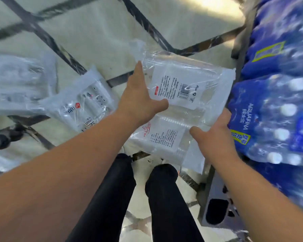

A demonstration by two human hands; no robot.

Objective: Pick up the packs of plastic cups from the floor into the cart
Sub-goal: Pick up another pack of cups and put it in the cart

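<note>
Slippery clear plastic meant the left hand (138, 100) and right hand (215, 137), both clamped on the packs of plastic cups (182, 105), needed firm squeezing from each side.

Bare forearms, no sleeves; black trousers (164, 198) on both legs.

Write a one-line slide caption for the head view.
Both hands, left and right, hold clear cup packs beside blue bottled-water cases; more packs lie on the floor.
</note>
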